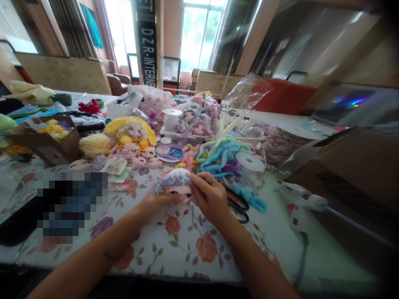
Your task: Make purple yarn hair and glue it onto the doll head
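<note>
A small doll head with fuzzy lilac and white yarn hair is held over the floral tablecloth. My left hand cups it from below and the left, fingers curled round it. My right hand, a ring on one finger, presses its fingers on the hair and the right side of the head. Only part of the doll's face shows between my hands.
Several bare doll faces and a yellow-haired doll lie behind. Blue and green yarn, a tape roll, black scissors and a glue gun sit to the right. Cardboard boxes flank the table.
</note>
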Demonstrator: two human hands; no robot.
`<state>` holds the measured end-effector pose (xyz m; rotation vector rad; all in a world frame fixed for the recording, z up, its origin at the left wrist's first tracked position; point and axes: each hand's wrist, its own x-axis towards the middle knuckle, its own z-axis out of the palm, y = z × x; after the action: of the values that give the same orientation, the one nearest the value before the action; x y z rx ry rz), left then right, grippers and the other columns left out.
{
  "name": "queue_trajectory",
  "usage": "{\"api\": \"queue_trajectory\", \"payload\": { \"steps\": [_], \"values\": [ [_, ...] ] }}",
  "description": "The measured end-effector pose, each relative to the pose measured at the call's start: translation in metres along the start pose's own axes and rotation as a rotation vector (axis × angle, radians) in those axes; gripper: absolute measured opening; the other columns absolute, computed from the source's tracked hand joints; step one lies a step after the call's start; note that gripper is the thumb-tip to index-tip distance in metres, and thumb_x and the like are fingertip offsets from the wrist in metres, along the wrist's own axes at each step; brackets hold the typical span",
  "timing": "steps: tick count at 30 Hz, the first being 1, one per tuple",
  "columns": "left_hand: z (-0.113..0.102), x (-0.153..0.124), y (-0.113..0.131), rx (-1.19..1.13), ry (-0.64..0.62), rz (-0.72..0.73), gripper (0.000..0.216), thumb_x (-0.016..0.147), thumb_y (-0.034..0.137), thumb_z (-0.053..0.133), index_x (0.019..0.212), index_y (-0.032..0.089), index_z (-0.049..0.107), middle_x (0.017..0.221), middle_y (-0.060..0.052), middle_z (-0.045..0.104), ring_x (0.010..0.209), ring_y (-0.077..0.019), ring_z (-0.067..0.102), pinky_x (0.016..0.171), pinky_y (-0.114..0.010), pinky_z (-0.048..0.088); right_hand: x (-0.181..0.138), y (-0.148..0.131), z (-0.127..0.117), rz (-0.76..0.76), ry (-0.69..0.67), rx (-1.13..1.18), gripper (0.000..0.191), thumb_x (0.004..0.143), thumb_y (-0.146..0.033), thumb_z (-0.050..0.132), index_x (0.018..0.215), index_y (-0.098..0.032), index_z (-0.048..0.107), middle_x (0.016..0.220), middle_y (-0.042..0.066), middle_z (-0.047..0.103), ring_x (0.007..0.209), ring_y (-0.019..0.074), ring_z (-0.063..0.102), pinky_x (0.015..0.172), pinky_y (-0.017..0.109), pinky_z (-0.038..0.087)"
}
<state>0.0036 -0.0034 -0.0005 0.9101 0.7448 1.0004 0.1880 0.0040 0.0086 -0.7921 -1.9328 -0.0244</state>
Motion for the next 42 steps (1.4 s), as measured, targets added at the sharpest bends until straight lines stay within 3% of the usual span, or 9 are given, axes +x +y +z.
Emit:
{"api": "queue_trajectory", "payload": {
  "steps": [8,13,17,21,29,33,35,39,42],
  "values": [
    [0.000,0.000,-0.002,-0.037,-0.001,-0.002,0.039,0.070,0.024,0.082,0.108,0.016,0.073,0.107,-0.010,0.075,0.102,-0.0276,0.069,0.095,-0.040,0.051,-0.005,0.001,-0.001,-0.061,-0.042,-0.138,0.044,0.091,-0.009,0.051,0.133,-0.021,0.061,0.106,0.013,0.061,0.089,0.0209,0.065,0.074,0.033,0.056],
    [-0.001,0.001,0.000,0.000,0.025,0.022,0.037,0.074,0.027,0.080,0.108,0.016,0.074,0.103,-0.009,0.076,0.100,-0.0270,0.070,0.092,-0.037,0.052,-0.001,-0.004,-0.002,0.002,-0.163,-0.066,0.051,0.090,-0.020,0.055,0.141,-0.021,0.052,0.120,0.016,0.057,0.112,0.0287,0.059,0.094,0.045,0.052],
    [-0.002,0.001,0.000,0.026,0.081,0.023,0.036,0.075,0.029,0.079,0.108,0.016,0.074,0.101,-0.009,0.076,0.097,-0.0267,0.071,0.089,-0.036,0.053,-0.002,-0.004,0.003,0.078,-0.287,0.011,0.073,0.081,-0.032,0.069,0.147,-0.020,0.040,0.140,0.020,0.044,0.134,0.0349,0.043,0.108,0.053,0.042],
    [-0.003,0.002,-0.002,0.012,0.082,0.040,0.045,0.075,0.028,0.079,0.118,0.017,0.070,0.108,-0.010,0.075,0.101,-0.0274,0.070,0.092,-0.038,0.053,-0.007,0.000,0.010,0.166,-0.379,0.096,0.098,0.069,-0.035,0.082,0.150,-0.021,0.029,0.149,0.021,0.035,0.141,0.0364,0.036,0.112,0.053,0.039],
    [-0.001,-0.001,0.001,0.031,-0.026,0.059,0.054,0.076,0.026,0.078,0.128,0.020,0.063,0.126,-0.011,0.068,0.124,-0.0314,0.058,0.110,-0.046,0.041,-0.012,0.008,0.017,0.101,-0.213,0.132,0.079,0.070,-0.029,0.077,0.139,-0.023,0.038,0.137,0.019,0.047,0.131,0.0338,0.049,0.107,0.051,0.044],
    [-0.003,0.000,0.006,0.051,-0.113,0.100,0.061,0.072,0.027,0.081,0.130,0.021,0.062,0.132,-0.012,0.064,0.128,-0.0337,0.054,0.110,-0.049,0.040,-0.010,0.010,0.015,0.085,-0.126,0.143,0.076,0.069,-0.028,0.074,0.136,-0.024,0.040,0.133,0.016,0.050,0.127,0.0334,0.051,0.104,0.050,0.047],
    [-0.006,0.002,0.010,0.039,-0.083,0.119,0.062,0.073,0.031,0.079,0.131,0.022,0.060,0.131,-0.011,0.064,0.130,-0.0338,0.052,0.110,-0.049,0.040,-0.009,0.010,0.014,0.098,-0.100,0.168,0.076,0.068,-0.027,0.074,0.136,-0.024,0.040,0.132,0.016,0.050,0.127,0.0331,0.050,0.105,0.050,0.046],
    [-0.017,0.004,0.021,0.114,0.128,0.359,0.048,0.083,0.030,0.065,0.131,0.025,0.061,0.130,-0.008,0.065,0.136,-0.0287,0.045,0.116,-0.046,0.032,-0.008,0.010,0.014,0.110,-0.081,0.187,0.078,0.068,-0.027,0.076,0.137,-0.024,0.039,0.131,0.015,0.051,0.127,0.0329,0.050,0.106,0.050,0.045],
    [-0.025,0.004,0.028,0.328,0.124,0.563,0.051,0.078,0.019,0.065,0.129,0.025,0.063,0.136,-0.007,0.062,0.138,-0.0291,0.044,0.117,-0.043,0.032,-0.008,0.009,0.014,0.118,-0.102,0.175,0.078,0.068,-0.026,0.076,0.137,-0.024,0.040,0.131,0.015,0.050,0.128,0.0330,0.049,0.105,0.050,0.045]
  ]
}}
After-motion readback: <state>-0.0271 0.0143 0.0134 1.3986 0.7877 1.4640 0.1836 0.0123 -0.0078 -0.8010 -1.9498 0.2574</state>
